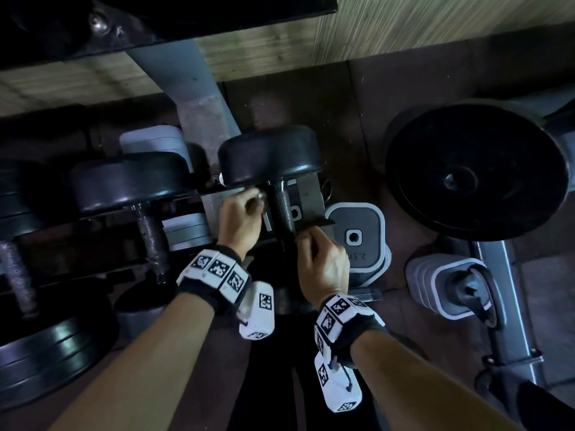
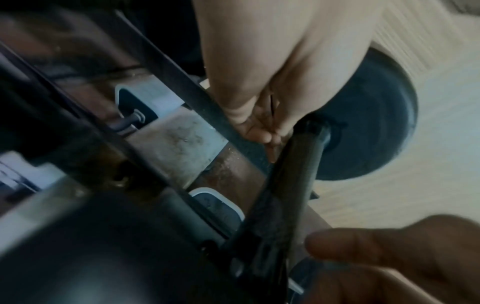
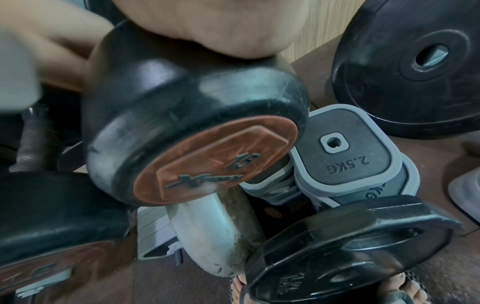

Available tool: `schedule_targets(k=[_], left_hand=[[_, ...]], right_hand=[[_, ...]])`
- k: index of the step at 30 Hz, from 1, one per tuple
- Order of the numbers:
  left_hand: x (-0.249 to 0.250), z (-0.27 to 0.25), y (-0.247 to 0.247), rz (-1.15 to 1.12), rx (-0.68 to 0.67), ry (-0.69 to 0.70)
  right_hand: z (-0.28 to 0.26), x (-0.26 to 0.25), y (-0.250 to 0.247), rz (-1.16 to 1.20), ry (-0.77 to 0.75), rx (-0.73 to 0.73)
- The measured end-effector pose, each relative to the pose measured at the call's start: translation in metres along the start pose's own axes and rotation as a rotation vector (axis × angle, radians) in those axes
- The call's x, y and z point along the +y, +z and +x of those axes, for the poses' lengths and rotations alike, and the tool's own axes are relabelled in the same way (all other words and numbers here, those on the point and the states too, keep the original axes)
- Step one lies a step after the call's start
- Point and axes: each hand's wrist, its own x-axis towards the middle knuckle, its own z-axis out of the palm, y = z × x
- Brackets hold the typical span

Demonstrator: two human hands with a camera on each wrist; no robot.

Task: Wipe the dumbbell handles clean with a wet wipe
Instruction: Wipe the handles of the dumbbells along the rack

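Observation:
A black dumbbell lies on a rack, its far head (image 1: 270,157) away from me and its knurled handle (image 1: 283,209) running toward me. My left hand (image 1: 242,219) sits just left of the handle's far end with its fingers (image 2: 259,131) curled in beside the handle (image 2: 298,164). No wipe shows plainly in it. My right hand (image 1: 322,259) curls round the near end of the handle, above the near head with a copper cap (image 3: 215,160). A finger of my right hand (image 2: 376,246) lies beside the handle's near end.
A second dumbbell (image 1: 130,181) lies on the rack to the left. A large black plate (image 1: 476,172) stands at the right. Grey 2.5 kg plates (image 1: 354,234) lie on the floor by my right hand. A 1 kg plate (image 3: 350,246) lies near my feet.

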Motion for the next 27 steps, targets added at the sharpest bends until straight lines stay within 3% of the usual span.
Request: schedule_targets(k=[2,4,8,10,14,24,27], left_hand=[[-0.001,-0.005,0.004,0.024,-0.001,0.015],[-0.008,-0.028,0.008,0.078,-0.117,0.013],[-0.020,-0.048,0.004,0.007,-0.349,-0.161],[-0.011,-0.030,-0.001,-0.185,-0.328,-0.228],[0.013,0.008,-0.004,-0.330,-0.150,-0.198],[-0.007,-0.015,-0.004,-0.086,-0.132,-0.019],[-0.004,-0.013,0.004,-0.156,-0.154,-0.039]], right_hand=[[0.000,0.001,0.001,-0.003,-0.009,0.000],[0.001,0.002,0.001,-0.002,-0.012,0.001],[0.000,0.001,0.001,0.011,-0.012,-0.003],[0.000,0.001,0.001,0.015,-0.024,0.002],[0.001,0.002,0.002,0.007,-0.025,0.008],[0.000,0.001,0.001,0.019,-0.009,0.009],[0.000,0.000,0.000,0.019,-0.012,0.029]])
